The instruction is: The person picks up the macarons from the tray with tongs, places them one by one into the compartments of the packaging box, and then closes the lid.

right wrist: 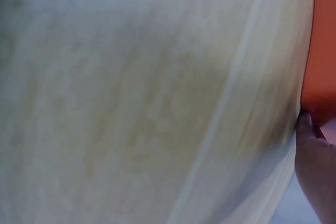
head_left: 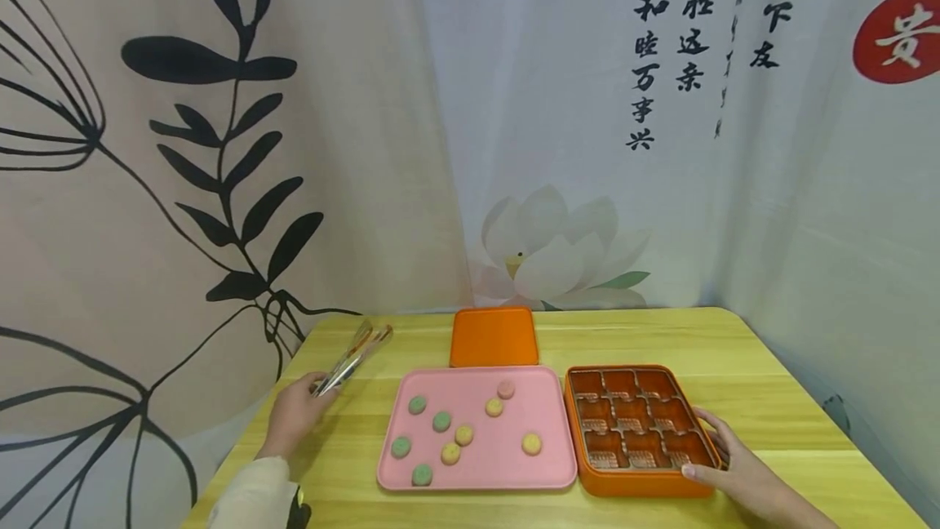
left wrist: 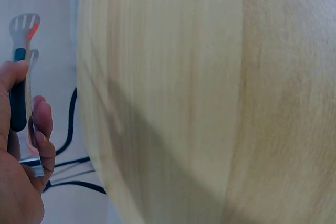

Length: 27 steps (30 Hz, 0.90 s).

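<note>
My left hand (head_left: 297, 415) grips metal tongs (head_left: 354, 359) at the left of the table, their tips pointing away and up to the right. In the left wrist view, the thumb presses the dark handle grip (left wrist: 19, 95) while the fingers curl round the other side. My right hand (head_left: 742, 468) holds the near right corner of an orange box (head_left: 646, 483), thumb at the front and fingers along the side. A clear tray with several square compartments (head_left: 630, 411) lines the box. Small round macarons (head_left: 450, 453), green, yellow and one pink, lie scattered on a pink tray (head_left: 499, 472).
Behind the pink tray lies an orange lid (head_left: 494, 337). The light wooden table (head_left: 786, 398) has rounded far corners. A printed curtain (head_left: 382, 145) hangs behind it and along its sides. The box stands close against the tray's right edge.
</note>
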Available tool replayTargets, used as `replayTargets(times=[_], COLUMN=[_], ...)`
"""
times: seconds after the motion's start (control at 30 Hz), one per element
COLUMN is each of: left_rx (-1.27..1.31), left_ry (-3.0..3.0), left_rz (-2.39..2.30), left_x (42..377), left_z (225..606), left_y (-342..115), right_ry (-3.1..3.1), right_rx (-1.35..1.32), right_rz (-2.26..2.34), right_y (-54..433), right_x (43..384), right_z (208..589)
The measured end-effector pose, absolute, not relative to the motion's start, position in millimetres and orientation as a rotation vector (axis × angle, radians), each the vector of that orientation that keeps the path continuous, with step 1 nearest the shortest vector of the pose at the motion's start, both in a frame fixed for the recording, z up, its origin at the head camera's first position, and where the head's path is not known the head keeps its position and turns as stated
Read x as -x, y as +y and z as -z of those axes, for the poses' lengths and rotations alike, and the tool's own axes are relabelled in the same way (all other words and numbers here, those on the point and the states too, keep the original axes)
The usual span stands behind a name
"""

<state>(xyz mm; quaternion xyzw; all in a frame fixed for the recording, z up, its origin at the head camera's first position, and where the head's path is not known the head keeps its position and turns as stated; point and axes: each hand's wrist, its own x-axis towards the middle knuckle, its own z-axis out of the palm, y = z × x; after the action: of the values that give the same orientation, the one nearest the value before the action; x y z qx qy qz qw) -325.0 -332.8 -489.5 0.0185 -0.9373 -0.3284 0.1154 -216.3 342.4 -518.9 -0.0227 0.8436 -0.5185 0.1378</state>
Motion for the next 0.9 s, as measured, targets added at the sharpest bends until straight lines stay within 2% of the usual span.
replayTargets(times=[0.63, 0.9], left_rx=[0.25, 0.355], left_ry=[-2.801, -2.855], left_rz=[0.957, 0.964], left_x=[325.4, 314.1], left_z=[481.6, 481.1], left_y=[-306.8, -306.5], right_ry=[2.429, 2.434], right_rx=[0.079, 0.081], right_rz=[1.542, 1.534], right_y=[342.6, 341.9], right_x=[215.3, 215.2], right_z=[521.3, 521.5])
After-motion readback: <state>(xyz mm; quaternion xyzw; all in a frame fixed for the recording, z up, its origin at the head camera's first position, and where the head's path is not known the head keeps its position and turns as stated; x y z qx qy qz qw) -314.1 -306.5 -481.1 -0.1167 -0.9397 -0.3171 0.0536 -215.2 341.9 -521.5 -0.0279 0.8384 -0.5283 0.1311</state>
